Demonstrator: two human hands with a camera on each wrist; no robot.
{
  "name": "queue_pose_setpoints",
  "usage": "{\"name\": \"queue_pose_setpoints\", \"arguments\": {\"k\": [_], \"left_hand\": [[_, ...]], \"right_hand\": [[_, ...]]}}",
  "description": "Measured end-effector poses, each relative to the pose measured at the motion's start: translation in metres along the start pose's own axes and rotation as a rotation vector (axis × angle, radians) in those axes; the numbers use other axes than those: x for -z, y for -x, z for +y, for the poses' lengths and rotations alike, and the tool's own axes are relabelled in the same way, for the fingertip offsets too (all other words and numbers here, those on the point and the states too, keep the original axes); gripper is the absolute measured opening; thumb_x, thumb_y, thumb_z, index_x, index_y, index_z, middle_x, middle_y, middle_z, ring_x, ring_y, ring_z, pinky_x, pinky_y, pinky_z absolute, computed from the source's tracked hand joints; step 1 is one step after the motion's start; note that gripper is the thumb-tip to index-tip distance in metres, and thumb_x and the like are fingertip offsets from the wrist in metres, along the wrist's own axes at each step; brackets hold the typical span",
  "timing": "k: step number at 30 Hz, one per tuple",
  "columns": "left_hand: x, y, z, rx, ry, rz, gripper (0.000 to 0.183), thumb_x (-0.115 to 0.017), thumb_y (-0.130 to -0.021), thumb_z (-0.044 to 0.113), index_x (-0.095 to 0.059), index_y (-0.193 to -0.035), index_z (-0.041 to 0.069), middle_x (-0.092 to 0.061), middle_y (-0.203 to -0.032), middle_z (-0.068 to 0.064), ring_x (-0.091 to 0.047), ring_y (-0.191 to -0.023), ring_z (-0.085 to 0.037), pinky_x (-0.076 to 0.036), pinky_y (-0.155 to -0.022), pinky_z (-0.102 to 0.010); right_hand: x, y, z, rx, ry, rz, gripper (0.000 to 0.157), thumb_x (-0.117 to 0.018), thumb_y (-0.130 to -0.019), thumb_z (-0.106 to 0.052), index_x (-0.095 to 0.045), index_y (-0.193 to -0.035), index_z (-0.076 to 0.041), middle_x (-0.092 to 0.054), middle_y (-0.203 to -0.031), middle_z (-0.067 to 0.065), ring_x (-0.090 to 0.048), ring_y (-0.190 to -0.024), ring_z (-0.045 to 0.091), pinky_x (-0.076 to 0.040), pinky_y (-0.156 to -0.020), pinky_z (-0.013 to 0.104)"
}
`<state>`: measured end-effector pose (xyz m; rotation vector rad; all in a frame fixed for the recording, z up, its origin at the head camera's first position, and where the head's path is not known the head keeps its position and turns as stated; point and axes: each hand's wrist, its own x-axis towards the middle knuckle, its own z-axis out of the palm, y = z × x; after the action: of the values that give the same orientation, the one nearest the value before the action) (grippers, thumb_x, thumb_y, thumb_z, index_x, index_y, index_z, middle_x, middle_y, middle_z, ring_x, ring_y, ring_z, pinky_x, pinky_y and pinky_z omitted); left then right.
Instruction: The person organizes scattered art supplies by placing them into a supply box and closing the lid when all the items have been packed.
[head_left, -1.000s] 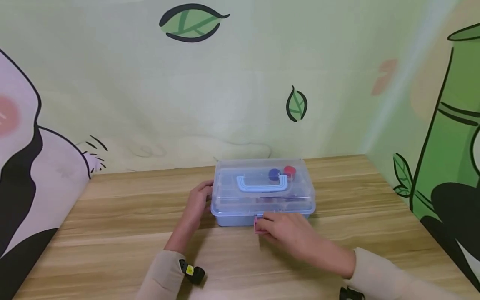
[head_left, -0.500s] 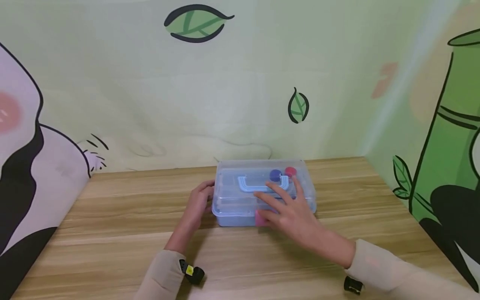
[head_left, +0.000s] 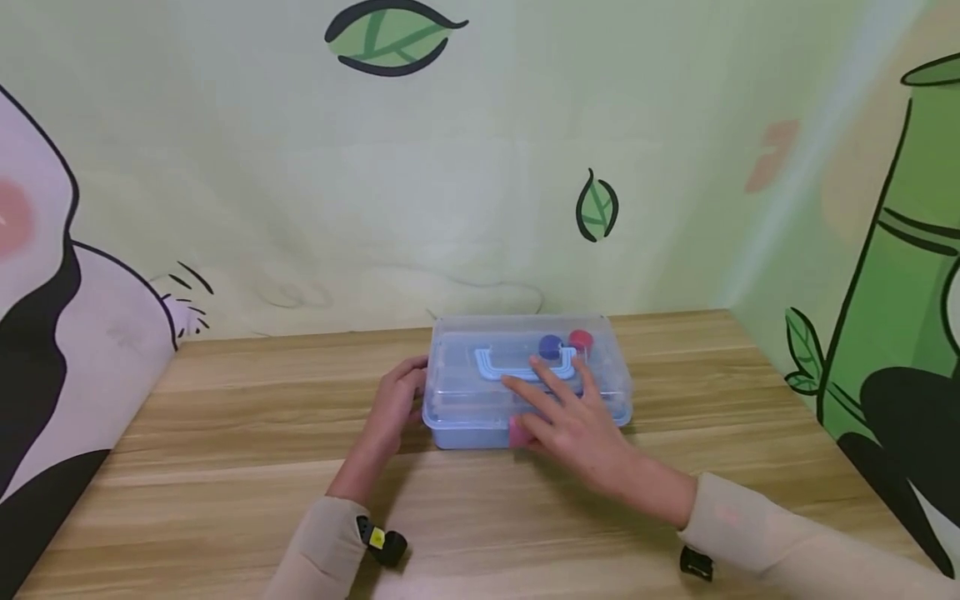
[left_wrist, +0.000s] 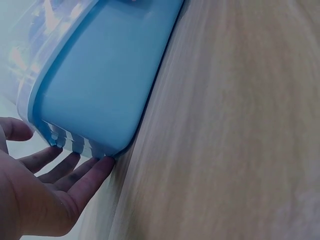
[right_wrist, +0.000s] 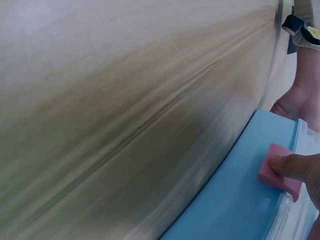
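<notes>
A light blue plastic box (head_left: 465, 437) with a clear lid (head_left: 453, 342) stands closed on the table. My left hand (head_left: 392, 408) is at its left side; in the left wrist view the fingertips (left_wrist: 104, 164) touch the box's end wall, fingers nearly straight. The thumb of my right hand (head_left: 581, 437) presses the pink latch (right_wrist: 268, 176) flat against the box's front. Its other fingers spread over the lid, close to the blue carrying handle (head_left: 483, 367). Through the lid show a dark blue round thing (head_left: 551, 344) and a red one (head_left: 581, 339).
The wooden table (head_left: 247, 433) runs back to a wall (head_left: 480, 208) painted with leaves, just behind the box. Another painted wall (head_left: 900, 292) stands on the right. Black cameras hang at both wrists, the left one (head_left: 386, 546) over the table.
The right hand's fingers have gone from curled at the raised pink latch to spread over the lid, and the latch is now pressed down. The left hand has stayed at the box's side.
</notes>
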<state>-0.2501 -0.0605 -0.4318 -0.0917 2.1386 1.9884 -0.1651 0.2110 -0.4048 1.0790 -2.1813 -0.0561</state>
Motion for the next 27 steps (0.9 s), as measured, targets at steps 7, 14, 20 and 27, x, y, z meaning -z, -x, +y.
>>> {"name": "queue_pose_setpoints", "arguments": {"k": [7, 14, 20, 27], "left_hand": [[0.000, 0.002, 0.003, 0.002, -0.001, 0.004, 0.048, -0.044, -0.102, 0.030, -0.052, -0.147, 0.015, -0.057, -0.142, -0.011, -0.054, -0.130, -0.030, -0.050, -0.103, -0.050], [0.001, 0.006, 0.001, 0.003, 0.000, 0.018, 0.048, -0.043, -0.102, 0.025, -0.051, -0.148, 0.013, -0.059, -0.138, -0.015, -0.057, -0.124, -0.032, -0.054, -0.095, -0.047], [0.005, 0.013, 0.000, 0.006, 0.008, 0.011, 0.050, -0.044, -0.101, 0.023, -0.049, -0.149, 0.009, -0.055, -0.142, -0.017, -0.053, -0.128, -0.034, -0.053, -0.097, -0.051], [0.013, 0.031, -0.006, 0.018, 0.000, 0.009, 0.049, -0.043, -0.100, 0.020, -0.050, -0.147, 0.007, -0.057, -0.138, -0.019, -0.056, -0.124, -0.033, -0.059, -0.082, -0.045]], "right_hand": [[-0.005, 0.000, 0.000, 0.012, 0.013, 0.027, 0.016, -0.076, -0.090, -0.022, -0.070, -0.102, -0.013, -0.051, -0.152, 0.008, -0.051, -0.135, 0.039, -0.039, -0.098, 0.075], [-0.009, 0.001, 0.003, 0.050, -0.039, 0.018, 0.036, -0.036, -0.112, -0.030, -0.067, -0.102, -0.015, -0.048, -0.154, 0.008, -0.050, -0.136, 0.039, -0.039, -0.098, 0.074], [-0.012, 0.002, 0.008, 0.080, -0.096, 0.023, 0.017, -0.057, -0.105, -0.028, -0.064, -0.096, -0.015, -0.049, -0.154, 0.008, -0.049, -0.136, 0.039, -0.037, -0.101, 0.071], [-0.009, 0.001, -0.010, 0.085, -0.091, 0.081, 0.029, -0.045, -0.110, -0.029, -0.065, -0.095, -0.015, -0.054, -0.150, 0.006, -0.054, -0.132, 0.037, -0.042, -0.097, 0.070]]}}
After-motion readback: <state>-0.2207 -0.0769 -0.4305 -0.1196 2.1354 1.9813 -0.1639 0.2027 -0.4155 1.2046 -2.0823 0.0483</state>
